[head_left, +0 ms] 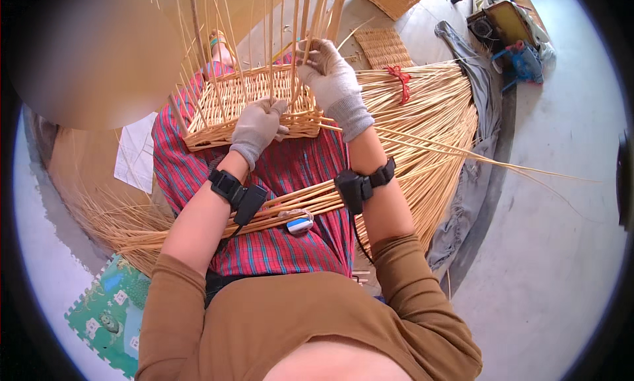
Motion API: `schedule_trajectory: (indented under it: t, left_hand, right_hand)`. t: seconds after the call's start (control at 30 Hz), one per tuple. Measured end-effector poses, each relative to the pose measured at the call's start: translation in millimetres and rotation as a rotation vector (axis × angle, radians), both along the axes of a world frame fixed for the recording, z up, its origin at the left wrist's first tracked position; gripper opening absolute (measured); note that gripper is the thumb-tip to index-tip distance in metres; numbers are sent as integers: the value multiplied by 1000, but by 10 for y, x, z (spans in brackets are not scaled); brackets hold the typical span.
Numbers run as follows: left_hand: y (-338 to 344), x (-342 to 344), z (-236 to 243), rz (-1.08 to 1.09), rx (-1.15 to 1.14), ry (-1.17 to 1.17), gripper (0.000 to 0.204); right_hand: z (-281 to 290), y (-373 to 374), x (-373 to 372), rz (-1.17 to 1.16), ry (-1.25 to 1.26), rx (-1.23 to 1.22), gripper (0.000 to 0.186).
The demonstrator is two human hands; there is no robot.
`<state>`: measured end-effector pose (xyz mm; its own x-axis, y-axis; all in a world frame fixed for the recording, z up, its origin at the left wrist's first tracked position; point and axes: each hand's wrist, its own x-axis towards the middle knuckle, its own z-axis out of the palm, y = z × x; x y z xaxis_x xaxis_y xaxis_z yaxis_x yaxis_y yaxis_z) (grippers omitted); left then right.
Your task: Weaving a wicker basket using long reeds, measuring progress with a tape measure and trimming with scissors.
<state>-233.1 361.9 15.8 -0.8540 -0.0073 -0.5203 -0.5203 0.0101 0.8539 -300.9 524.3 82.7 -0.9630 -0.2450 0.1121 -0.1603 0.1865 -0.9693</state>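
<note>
Floor point(541, 249) held green mat point(102, 325); cane bundle point(429, 133) lay beside basket point(254, 84); left fingers point(279, 108) pinched basket edge, right fingers point(312, 53) upright rod point(305, 14).

gloved hands point(259, 127): 2; woven basket point(224, 103): 1; black armbands point(354, 189): 2; red tie point(400, 84): 1
</note>
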Motion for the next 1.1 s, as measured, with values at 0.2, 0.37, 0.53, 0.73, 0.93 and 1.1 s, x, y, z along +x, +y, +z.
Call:
schedule_trajectory:
  t: [0.2,0.37,0.53,0.73,0.93,1.1]
  left_hand:
    - [43,-30,35,96,37,-12,35]
    - [27,-81,55,46,6,-49,27]
    - [-1,-1,-38,-15,-16,20,20]
    - [28,63,172,71,214,122,28]
    - [279,-33,191,215,80,51,40]
    - [239,-41,80,173,85,65,32]
  right_hand:
    - [-172,-437,-396,-72,472,388,74]
    - [-21,-748,-197,-174,340,-163,75]
    - [-331,65,641,-588,146,-579,15]
    - [-679,359,669,-505,12,-863,46]
    - [-366,100,731,-374,-67,-1000,60]
    - [-45,-318,949,-742,-293,-740,37]
